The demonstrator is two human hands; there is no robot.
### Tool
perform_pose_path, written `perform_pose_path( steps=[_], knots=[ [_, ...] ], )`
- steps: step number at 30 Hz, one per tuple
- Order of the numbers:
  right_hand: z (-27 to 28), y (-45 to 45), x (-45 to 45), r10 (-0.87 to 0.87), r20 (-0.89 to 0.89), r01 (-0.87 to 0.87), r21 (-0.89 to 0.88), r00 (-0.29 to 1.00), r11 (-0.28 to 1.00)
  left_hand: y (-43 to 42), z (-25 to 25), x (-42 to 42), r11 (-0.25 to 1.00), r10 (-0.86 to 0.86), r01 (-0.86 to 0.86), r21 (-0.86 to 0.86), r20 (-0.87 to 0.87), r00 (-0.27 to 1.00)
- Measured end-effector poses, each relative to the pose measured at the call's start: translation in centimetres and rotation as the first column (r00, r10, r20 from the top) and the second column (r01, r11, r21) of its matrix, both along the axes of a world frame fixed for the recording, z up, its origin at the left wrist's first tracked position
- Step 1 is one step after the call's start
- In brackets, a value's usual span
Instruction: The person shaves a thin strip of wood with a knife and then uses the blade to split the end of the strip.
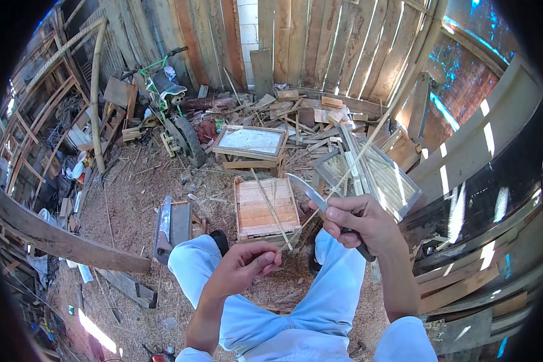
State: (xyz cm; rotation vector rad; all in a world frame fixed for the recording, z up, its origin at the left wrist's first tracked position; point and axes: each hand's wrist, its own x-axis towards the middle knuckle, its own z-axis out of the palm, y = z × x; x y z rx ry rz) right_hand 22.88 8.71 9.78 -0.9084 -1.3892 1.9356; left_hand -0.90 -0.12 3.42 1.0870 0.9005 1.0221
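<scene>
My left hand (245, 266) is closed in a pinch on the near end of a thin wooden strip (368, 145), which slants up to the right. In my right hand (362, 223) is a knife (308, 192) with a dark handle, its silver blade pointing up and left. The blade lies close against the strip; I cannot tell whether it is cutting in. Between my knees stands a low wooden box (265, 205) with a slatted top. Another thin stick (270, 208) lies across that box, its lower end near my left fingers.
A handsaw (165, 223) rests on a small dark bench (180, 224) at the left. Ahead is a framed panel (250, 140); a slatted frame with strips (398, 181) lies to the right. Wood scraps (295, 114) pile by the plank wall. A green-framed bike (166, 90) stands back left.
</scene>
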Motion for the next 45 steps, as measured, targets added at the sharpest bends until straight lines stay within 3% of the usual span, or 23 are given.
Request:
perform_pose_path(
  steps=[4, 6, 7, 9, 10, 11, 13, 18, 20, 23, 26, 27, 29, 33, 36, 38, 43, 45],
  knots=[
    [-0.5, -0.7, -0.7, 0.021, -0.057, -0.023, -0.041, 0.998, 0.999, 0.3, 0.1, 0.2, 1.0, -0.01, 0.01, 0.012, 0.016, 1.0],
    [-1.7, -1.9, -1.8, 0.197, 0.008, -0.196, -0.067, 0.98, 0.978, 0.4, 0.2, 0.5, 1.0, -0.007, 0.006, 0.012, 0.029, 1.0],
    [-1.9, -1.7, -1.6, 0.194, 0.009, -0.193, -0.068, 0.981, 0.979, 0.4, 0.3, 0.7, 1.0, 0.01, -0.01, 0.008, 0.056, 0.998],
    [-2.2, -1.2, -1.0, 0.164, 0.001, -0.164, -0.09, 0.986, 0.982, 0.3, 0.3, 0.7, 1.0, 0.026, -0.026, -0.002, 0.08, 0.996],
    [-1.3, -0.8, -0.5, 0.07, 0.061, -0.072, 0.035, 0.996, 0.997, 0.3, 0.2, 0.4, 1.0, -0.008, 0.008, 0.005, 0.06, 0.998],
    [-0.4, -0.1, 0.0, -0.05, -0.063, 0.049, -0.019, 0.997, 0.999, 0.3, 0.1, 0.1, 0.999, -0.043, 0.042, 0.013, 0.042, 0.998],
    [0.8, 1.0, 1.2, -0.107, -0.09, 0.103, -0.044, 0.99, 0.994, 0.3, -0.7, -0.6, 0.999, -0.039, 0.039, 0.005, -0.017, 0.999],
    [-0.4, 1.0, -0.1, -0.158, -0.012, 0.158, 0.1, 0.987, 0.982, 1.2, -1.2, -0.6, 0.996, -0.062, 0.057, -0.071, -0.067, 0.996],
    [-0.9, 1.2, -0.6, -0.194, -0.012, 0.194, 0.114, 0.981, 0.974, 1.5, -0.4, 0.9, 0.987, 0.063, -0.03, 0.155, -0.21, 0.976],
    [-0.9, 1.1, -1.1, -0.189, -0.066, 0.198, 0.164, 0.98, 0.967, 2.2, 0.3, 1.1, 0.993, 0.106, -0.091, 0.074, -0.227, 0.968],
    [-1.2, -0.5, -2.1, -0.032, 0.067, 0.023, 0.125, 0.997, 0.992, 2.6, 0.4, 1.7, 0.984, 0.165, -0.149, 0.096, -0.182, 0.969],
    [-2.0, -0.8, -2.6, -0.033, 0.07, 0.024, 0.125, 0.997, 0.992, 2.7, 0.5, 1.9, 0.984, 0.163, -0.148, 0.096, -0.18, 0.97],
    [-3.6, -1.2, -3.4, 0.127, -0.04, -0.126, 0.025, 0.991, 0.992, 2.8, 0.8, 1.9, 0.983, 0.17, -0.158, 0.096, -0.134, 0.976],
    [-2.4, -1.1, -2.6, 0.184, 0.011, -0.183, -0.035, 0.983, 0.982, 2.1, 1.3, 2.0, 0.985, 0.174, -0.174, 0.004, -0.046, 0.984],
    [-1.6, -0.7, -2.3, 0.157, 0.008, -0.156, -0.005, 0.988, 0.988, 1.9, 1.6, 1.7, 0.99, 0.138, -0.136, 0.045, -0.062, 0.988],
    [-1.4, -0.8, -2.4, 0.139, -0.002, -0.139, -0.009, 0.99, 0.99, 1.5, 1.7, 1.9, 0.962, 0.25, -0.209, 0.177, -0.257, 0.933],
    [-0.9, -0.8, -2.4, 0.106, 0.03, -0.106, -0.001, 0.994, 0.994, 1.1, 1.6, 2.4, 0.935, 0.321, -0.251, 0.25, -0.295, 0.9],
    [-0.8, 0.0, -1.4, -0.065, 0.07, 0.059, 0.085, 0.995, 0.995, 0.6, 1.2, 2.3, 0.916, 0.359, -0.27, 0.296, -0.308, 0.881]
  ],
)
